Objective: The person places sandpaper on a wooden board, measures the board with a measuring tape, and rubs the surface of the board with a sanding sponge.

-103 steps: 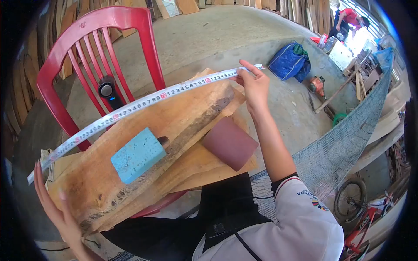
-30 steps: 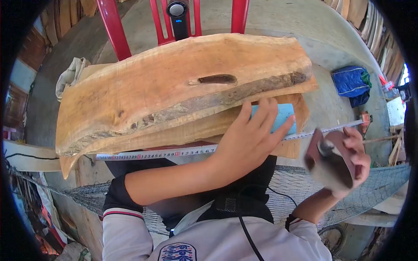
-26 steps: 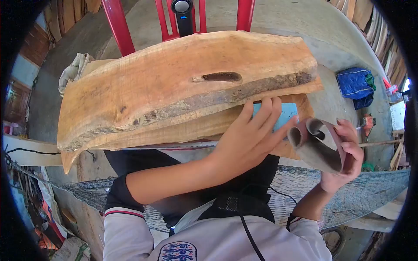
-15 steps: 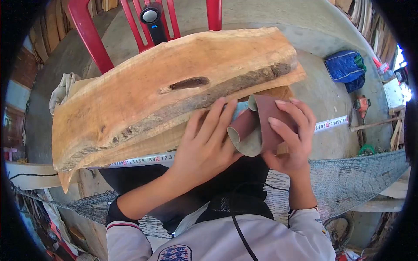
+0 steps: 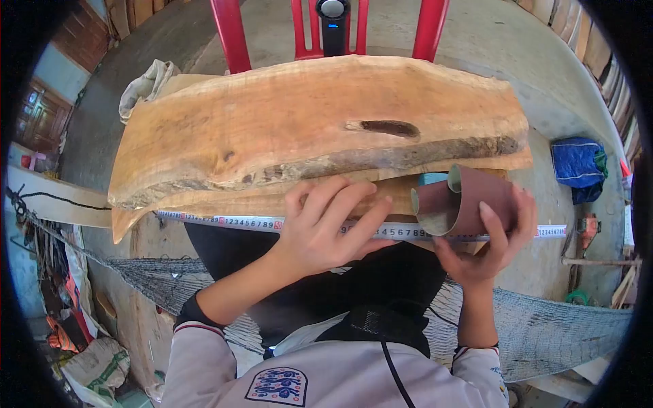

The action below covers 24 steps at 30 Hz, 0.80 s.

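Observation:
My right hand (image 5: 493,238) grips a curled sheet of brown sandpaper (image 5: 486,197), its fingers on the outer face and the thumb low at its edge. To the left, my left hand (image 5: 326,228) is open and apart from the sandpaper, fingers spread at the near edge of a thick wooden slab (image 5: 292,109). The slab has a rough bark edge and a dark oblong hollow (image 5: 391,128). A white measuring strip with printed numbers (image 5: 252,223) runs under both hands and is partly covered by them. Behind the sandpaper shows a small blue piece (image 5: 433,178), mostly hidden.
Beyond the slab stands a red plastic chair (image 5: 231,34) with a dark round-headed device (image 5: 333,27) on it. Off to the right lie a blue bag (image 5: 578,166) and an orange tool (image 5: 588,230). A net hammock (image 5: 544,326) stretches around my lap. A pale cloth (image 5: 146,88) lies at the slab's left end.
My left hand has come away from the sandpaper and is now to its left with fingers apart. My right hand keeps the sandpaper. The camera view has turned, so the slab looks more level.

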Each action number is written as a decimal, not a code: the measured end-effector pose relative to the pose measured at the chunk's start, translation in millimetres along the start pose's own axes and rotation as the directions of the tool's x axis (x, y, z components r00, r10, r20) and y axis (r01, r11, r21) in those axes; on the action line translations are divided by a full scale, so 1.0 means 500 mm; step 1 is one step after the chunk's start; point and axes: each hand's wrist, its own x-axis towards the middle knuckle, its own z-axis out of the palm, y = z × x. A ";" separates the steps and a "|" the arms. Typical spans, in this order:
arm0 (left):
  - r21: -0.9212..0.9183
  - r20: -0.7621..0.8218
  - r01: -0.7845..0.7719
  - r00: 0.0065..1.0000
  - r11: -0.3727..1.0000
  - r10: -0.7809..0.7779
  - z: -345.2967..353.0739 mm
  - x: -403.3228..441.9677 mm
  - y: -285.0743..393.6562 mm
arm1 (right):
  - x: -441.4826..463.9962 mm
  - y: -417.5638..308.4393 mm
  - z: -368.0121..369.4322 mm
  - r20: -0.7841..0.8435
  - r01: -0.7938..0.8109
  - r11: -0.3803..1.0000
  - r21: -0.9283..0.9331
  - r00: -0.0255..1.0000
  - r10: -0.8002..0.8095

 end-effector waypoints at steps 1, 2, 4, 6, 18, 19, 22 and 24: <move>0.004 -0.008 -0.041 0.999 0.999 0.042 0.004 -0.003 0.000 | 0.007 0.000 -0.001 -0.003 -0.005 1.000 -0.011 1.000 0.005; 0.006 -0.017 -0.084 0.996 0.996 0.084 0.009 -0.009 -0.001 | 0.011 0.000 0.000 -0.028 -0.006 1.000 0.003 1.000 0.006; -0.024 -0.046 -0.198 0.979 0.980 0.196 0.021 -0.008 -0.004 | 0.021 0.004 -0.004 -0.002 0.002 1.000 -0.015 1.000 -0.002; -0.076 0.008 -0.257 0.966 0.963 0.259 0.015 -0.001 -0.008 | 0.027 0.009 -0.007 0.004 0.006 1.000 -0.016 1.000 -0.005; -0.119 0.192 -0.305 0.927 0.945 0.323 -0.050 0.067 0.008 | 0.010 0.065 -0.016 0.001 0.003 0.998 -0.057 1.000 -0.003; -0.111 0.184 -0.322 0.923 0.940 0.338 -0.051 0.067 0.010 | 0.004 0.064 -0.014 0.001 0.005 0.998 -0.065 1.000 -0.005; -0.116 0.185 -0.314 0.925 0.942 0.331 -0.054 0.065 0.014 | -0.008 0.067 -0.011 -0.047 0.077 0.990 -0.121 0.995 -0.083; -0.130 0.137 -0.312 0.934 0.941 0.329 -0.044 0.058 0.012 | -0.008 0.062 -0.017 -0.032 0.105 0.984 -0.144 0.993 -0.111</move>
